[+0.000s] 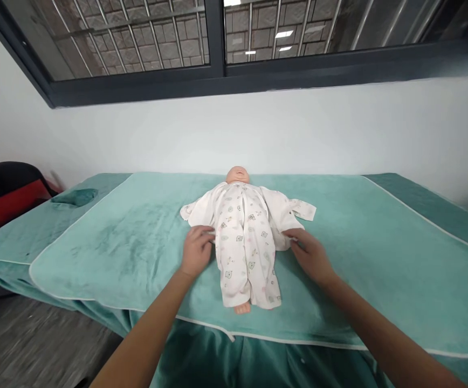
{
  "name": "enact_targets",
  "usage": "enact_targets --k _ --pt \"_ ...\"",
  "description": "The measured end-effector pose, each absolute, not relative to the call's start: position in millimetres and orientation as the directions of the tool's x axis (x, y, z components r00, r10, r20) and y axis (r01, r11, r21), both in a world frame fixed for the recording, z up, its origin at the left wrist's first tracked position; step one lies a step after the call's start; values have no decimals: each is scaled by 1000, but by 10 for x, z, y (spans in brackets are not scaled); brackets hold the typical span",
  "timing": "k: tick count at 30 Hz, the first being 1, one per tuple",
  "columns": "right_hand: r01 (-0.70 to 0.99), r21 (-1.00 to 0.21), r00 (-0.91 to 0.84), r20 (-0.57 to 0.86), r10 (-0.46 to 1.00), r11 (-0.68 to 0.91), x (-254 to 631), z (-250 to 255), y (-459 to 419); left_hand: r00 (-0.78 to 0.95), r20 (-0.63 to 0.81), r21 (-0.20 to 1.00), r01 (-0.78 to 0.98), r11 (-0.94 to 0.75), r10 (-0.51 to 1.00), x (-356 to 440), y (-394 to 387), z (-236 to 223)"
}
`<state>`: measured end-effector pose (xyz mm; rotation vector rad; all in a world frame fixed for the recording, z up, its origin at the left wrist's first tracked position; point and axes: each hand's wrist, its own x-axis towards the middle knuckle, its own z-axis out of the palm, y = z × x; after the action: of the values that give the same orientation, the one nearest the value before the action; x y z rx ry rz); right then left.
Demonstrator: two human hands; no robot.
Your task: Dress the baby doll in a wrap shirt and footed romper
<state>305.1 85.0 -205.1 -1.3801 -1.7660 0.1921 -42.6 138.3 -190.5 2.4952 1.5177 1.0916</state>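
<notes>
A baby doll lies on its back, its head toward the wall and one foot showing at the near end. A white garment with small printed figures covers its body and legs. Plain white top fabric spreads out at both sides, with the sleeves stretched outward. At the doll's left-hand side in view, my left hand has its fingers closed at the edge of the white top. My right hand pinches the lower edge of the top on the other side.
The doll rests on a bed with a teal plush cover edged in white piping. Behind it rise a white wall and a dark window frame with bars outside. A black and red chair stands at the left.
</notes>
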Motion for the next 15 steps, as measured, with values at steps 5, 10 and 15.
enact_targets --k 5,10,15 --pt "778 -615 344 244 907 -130 3396 -1970 1212 -285 441 587 809 -33 851 -495 1755 -1887" --pt "651 -713 256 -114 960 -258 3383 -1619 1531 -298 359 482 871 98 884 -407 1840 -1866" --pt "21 -1000 -45 1 999 2 2954 -1030 1769 -267 367 473 878 69 891 -385 1756 -1833"
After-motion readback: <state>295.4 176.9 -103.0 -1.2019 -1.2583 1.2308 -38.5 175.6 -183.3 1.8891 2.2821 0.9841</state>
